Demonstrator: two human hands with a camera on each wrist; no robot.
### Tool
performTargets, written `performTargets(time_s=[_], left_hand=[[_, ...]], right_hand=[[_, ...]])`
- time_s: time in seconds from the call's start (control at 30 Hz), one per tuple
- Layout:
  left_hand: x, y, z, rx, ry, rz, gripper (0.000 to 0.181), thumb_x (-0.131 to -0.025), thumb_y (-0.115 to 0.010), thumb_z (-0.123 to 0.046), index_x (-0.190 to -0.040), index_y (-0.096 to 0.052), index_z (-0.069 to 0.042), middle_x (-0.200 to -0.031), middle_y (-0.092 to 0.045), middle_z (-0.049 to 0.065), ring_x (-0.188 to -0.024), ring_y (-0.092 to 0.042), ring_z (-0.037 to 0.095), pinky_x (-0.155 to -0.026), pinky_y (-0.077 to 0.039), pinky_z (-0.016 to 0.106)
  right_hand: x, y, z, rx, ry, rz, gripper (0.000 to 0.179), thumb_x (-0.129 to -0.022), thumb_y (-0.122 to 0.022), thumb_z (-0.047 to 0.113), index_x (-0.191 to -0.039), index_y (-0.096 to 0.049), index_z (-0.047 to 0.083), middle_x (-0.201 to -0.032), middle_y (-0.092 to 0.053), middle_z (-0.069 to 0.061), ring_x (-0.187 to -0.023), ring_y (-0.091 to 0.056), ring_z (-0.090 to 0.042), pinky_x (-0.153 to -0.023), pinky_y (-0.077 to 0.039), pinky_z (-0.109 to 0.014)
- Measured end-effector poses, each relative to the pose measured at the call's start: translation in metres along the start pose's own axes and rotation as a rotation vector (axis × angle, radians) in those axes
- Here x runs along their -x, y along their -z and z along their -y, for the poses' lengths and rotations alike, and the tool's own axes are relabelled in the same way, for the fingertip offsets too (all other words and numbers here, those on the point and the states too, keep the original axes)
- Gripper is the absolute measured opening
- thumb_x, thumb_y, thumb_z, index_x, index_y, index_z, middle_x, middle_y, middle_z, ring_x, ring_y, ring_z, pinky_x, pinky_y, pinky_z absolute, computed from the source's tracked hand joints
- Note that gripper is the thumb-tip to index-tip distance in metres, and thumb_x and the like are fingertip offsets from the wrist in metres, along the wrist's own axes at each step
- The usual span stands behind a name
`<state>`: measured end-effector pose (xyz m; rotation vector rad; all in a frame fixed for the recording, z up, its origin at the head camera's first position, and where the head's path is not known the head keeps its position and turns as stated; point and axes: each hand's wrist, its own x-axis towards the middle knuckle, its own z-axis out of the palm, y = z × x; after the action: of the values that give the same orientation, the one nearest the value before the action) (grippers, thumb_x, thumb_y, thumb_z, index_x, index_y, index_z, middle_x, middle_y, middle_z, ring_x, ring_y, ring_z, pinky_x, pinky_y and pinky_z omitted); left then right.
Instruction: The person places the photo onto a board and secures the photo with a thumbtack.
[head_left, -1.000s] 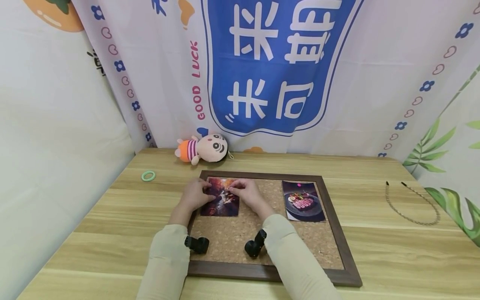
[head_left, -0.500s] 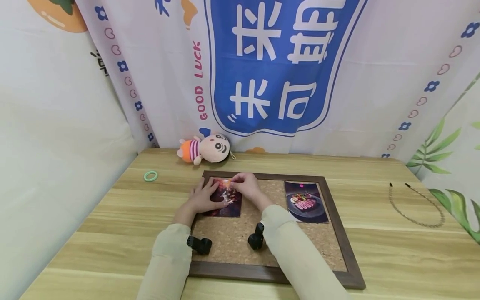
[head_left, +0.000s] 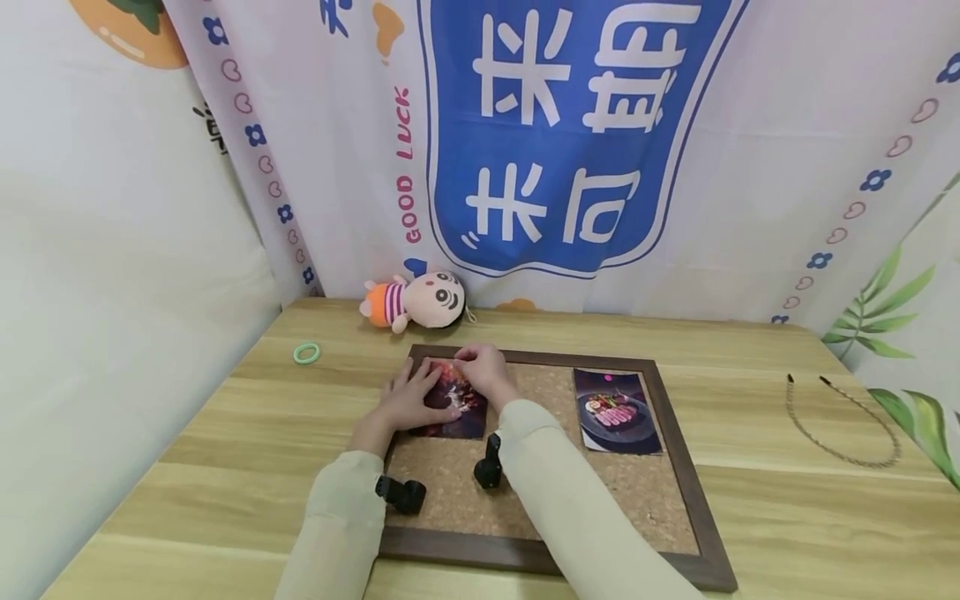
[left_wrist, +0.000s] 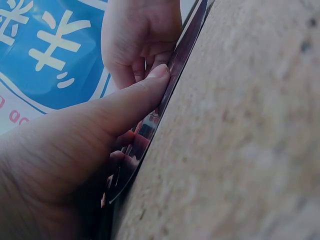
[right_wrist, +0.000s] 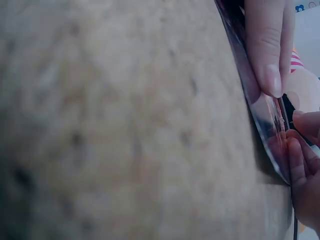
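A dark photo print with orange and red tones (head_left: 467,421) lies on the framed cork board (head_left: 487,500), at its upper left. My left hand (head_left: 406,401) rests across the photo's left side with fingers spread, thumb on the print. At the photo's top edge my right hand (head_left: 486,372) has its thumb and fingers drawn together in a pinch; whatever sits between the fingertips is hidden. In the right wrist view, the fingertips of the right hand (right_wrist: 306,170) touch the glossy photo (right_wrist: 265,117), which stands slightly off the cork near its edge.
A second photo of a plated meal (head_left: 618,414), with a pink pin (head_left: 608,378) at its top, lies on the board's right. Behind the board lies a plush doll (head_left: 416,302). A green ring (head_left: 306,353) is at left, a thin braided headband (head_left: 832,442) at right.
My left hand has spread its fingers and flattened onto the photo. The right hand has shifted up to the photo's top edge. The view has tilted slightly.
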<state>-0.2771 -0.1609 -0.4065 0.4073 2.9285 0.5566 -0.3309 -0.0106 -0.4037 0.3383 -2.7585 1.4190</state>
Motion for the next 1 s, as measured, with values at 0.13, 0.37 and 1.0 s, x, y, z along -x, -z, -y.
performTargets(time_s=[0.13,0.37,1.0], left_hand=[[-0.0005,0.0007,-0.0015,0.014,-0.005,-0.010,0.088,-0.071,-0.055,-0.059,-0.137,-0.025,-0.009,-0.141,-0.011,0.015,-0.126,0.006,0.035,-0.093,-0.003,0.058],[-0.0005,-0.0001,-0.0002,0.042,-0.004,-0.009,0.089,-0.070,-0.056,-0.060,-0.137,-0.025,-0.009,-0.141,-0.011,0.015,-0.126,0.006,0.034,-0.093,0.000,0.057],[0.0037,0.0032,-0.0064,-0.002,-0.002,0.001,0.085,-0.073,-0.055,-0.057,-0.137,-0.024,-0.010,-0.141,-0.011,0.015,-0.126,0.005,0.036,-0.093,-0.003,0.059]], right_hand=[[-0.0006,0.0002,-0.0021,0.026,-0.005,-0.010,0.011,-0.081,-0.061,0.016,-0.085,-0.068,0.010,-0.085,-0.063,0.001,-0.084,-0.055,-0.016,-0.074,-0.042,-0.029],[0.0005,0.0010,-0.0015,0.077,-0.005,0.029,0.011,-0.080,-0.061,0.016,-0.086,-0.069,0.011,-0.085,-0.062,0.002,-0.083,-0.054,-0.015,-0.072,-0.042,-0.028],[-0.0006,-0.0011,-0.0014,0.139,-0.003,0.039,0.008,-0.079,-0.063,0.017,-0.080,-0.069,0.012,-0.078,-0.060,0.003,-0.077,-0.054,-0.015,-0.069,-0.042,-0.029]])
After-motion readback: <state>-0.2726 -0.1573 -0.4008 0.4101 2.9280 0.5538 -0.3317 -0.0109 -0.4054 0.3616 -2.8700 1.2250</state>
